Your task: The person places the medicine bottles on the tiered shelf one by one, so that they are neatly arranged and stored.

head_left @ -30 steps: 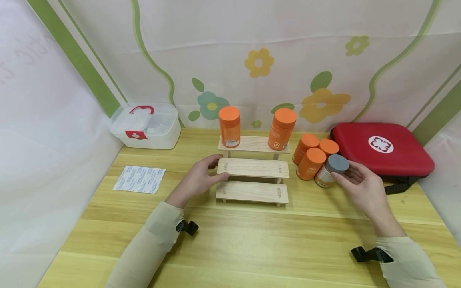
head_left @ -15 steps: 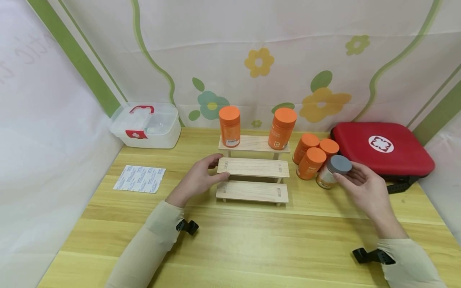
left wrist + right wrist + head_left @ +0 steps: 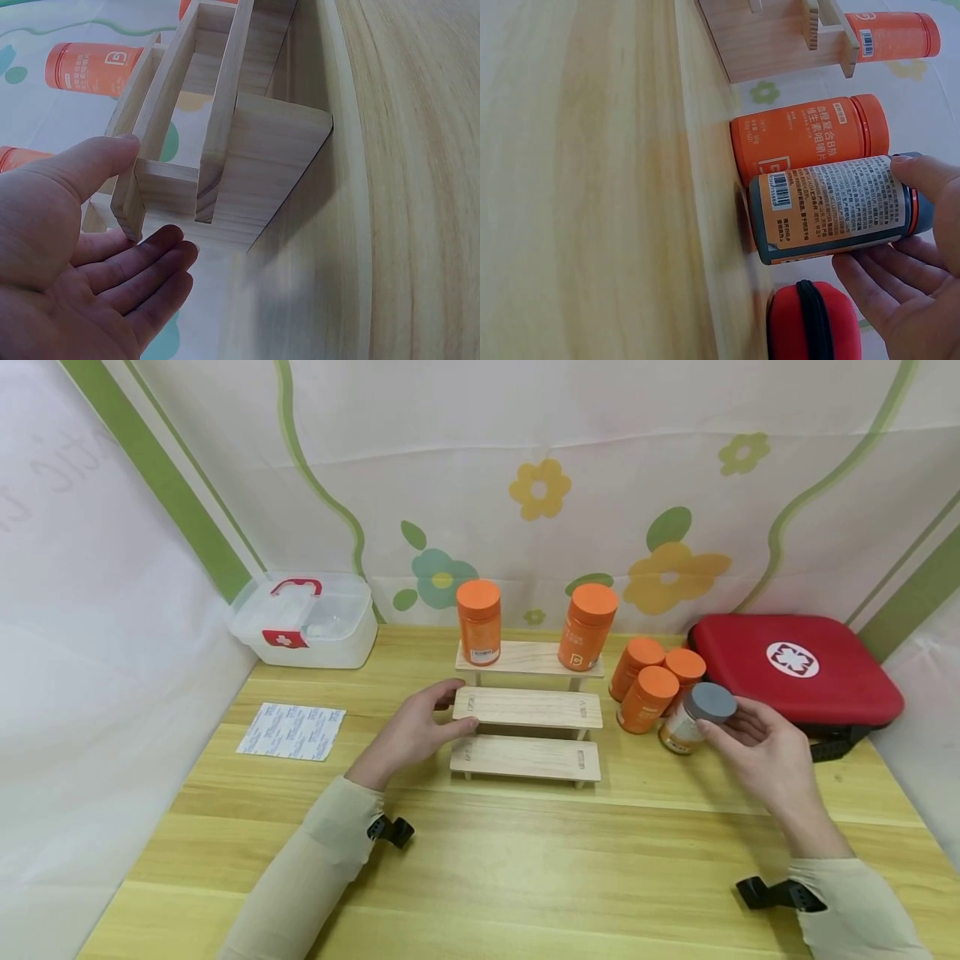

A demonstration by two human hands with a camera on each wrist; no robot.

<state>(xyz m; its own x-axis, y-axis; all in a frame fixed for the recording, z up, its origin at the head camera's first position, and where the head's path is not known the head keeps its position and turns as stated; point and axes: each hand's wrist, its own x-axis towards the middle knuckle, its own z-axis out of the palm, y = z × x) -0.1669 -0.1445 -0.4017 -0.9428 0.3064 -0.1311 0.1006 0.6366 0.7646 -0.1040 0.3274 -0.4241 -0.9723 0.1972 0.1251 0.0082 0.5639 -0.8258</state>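
Observation:
My right hand [image 3: 765, 760] grips a grey-capped pill bottle [image 3: 686, 720] between thumb and fingers near its lid. In the right wrist view the bottle [image 3: 829, 208] shows a white and orange label with a barcode, its base close over the table. Several orange bottles [image 3: 648, 700] stand in a cluster just to its left. My left hand [image 3: 412, 731] holds the left end of the middle step of a three-step wooden stand [image 3: 525, 707], the thumb in front and fingers behind. Two orange bottles, one at left [image 3: 479, 625] and one at right [image 3: 588, 628], stand on the top step.
A red first-aid case [image 3: 795, 668] lies at the right behind my right hand. At the back left sits a clear plastic first-aid box [image 3: 330, 647] with a red handle. A white printed packet [image 3: 292, 732] lies on the table [image 3: 480, 868]. A patterned cloth hangs behind.
My right hand has shifted the grey-capped bottle slightly to the right, a little apart from the orange bottles. My left hand stays at the stand.

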